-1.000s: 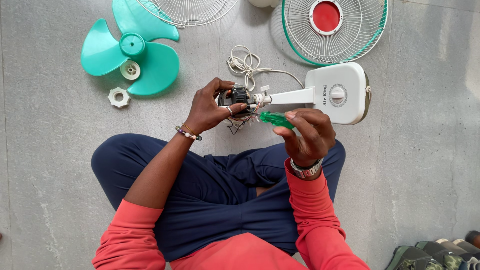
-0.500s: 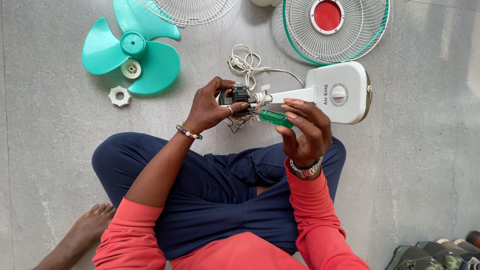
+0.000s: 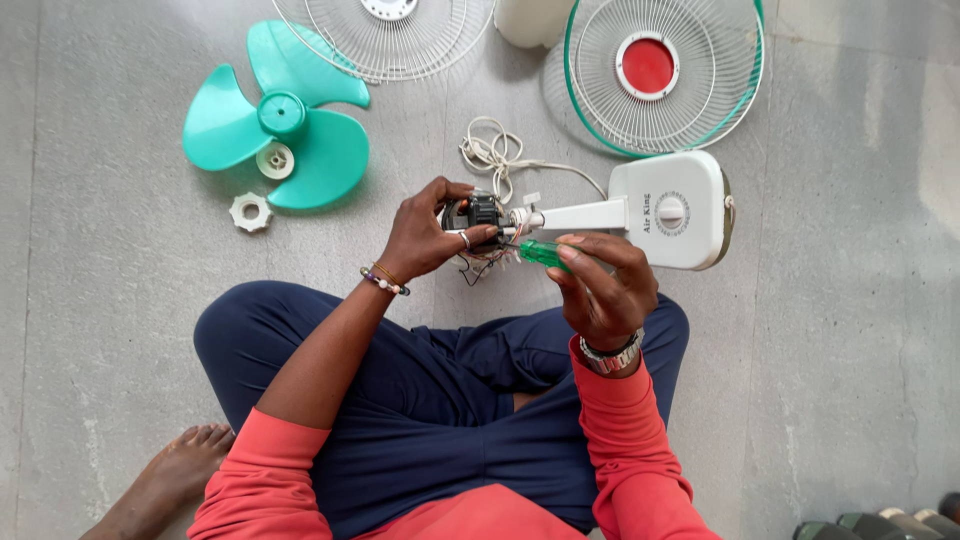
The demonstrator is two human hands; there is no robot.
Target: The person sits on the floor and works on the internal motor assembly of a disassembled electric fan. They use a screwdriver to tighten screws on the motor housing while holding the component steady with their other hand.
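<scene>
A: Floor layout, left to right?

B: Teal fan blade (image 3: pixel 275 135) lay toward the floor's far left, a white nut (image 3: pixel 250 211) just beside it. White wire guard (image 3: pixel 385 30) at the far edge. Second guard with red hub (image 3: pixel 660 70) far right of centre.

A: Hands?

B: Left hand (image 3: pixel 425 235) was clenched around the small black motor (image 3: pixel 478 212), thumb over the top, loose wires hanging under it. Motor sat at the end of the white neck of the fan base (image 3: pixel 670 210), which lay on the floor just past the knees. Right hand (image 3: pixel 600 285) gripped a green-handled screwdriver (image 3: pixel 545 253), tip pointed at the motor.

A: Handling?

B: Motor looked dense and rigid; best held by the casing. Wires looked thin, likely fragile, so no pulling there. Base looked like light plastic, probably prone to sliding on the smooth floor. White cord (image 3: pixel 495 155) coiled behind it.
</scene>
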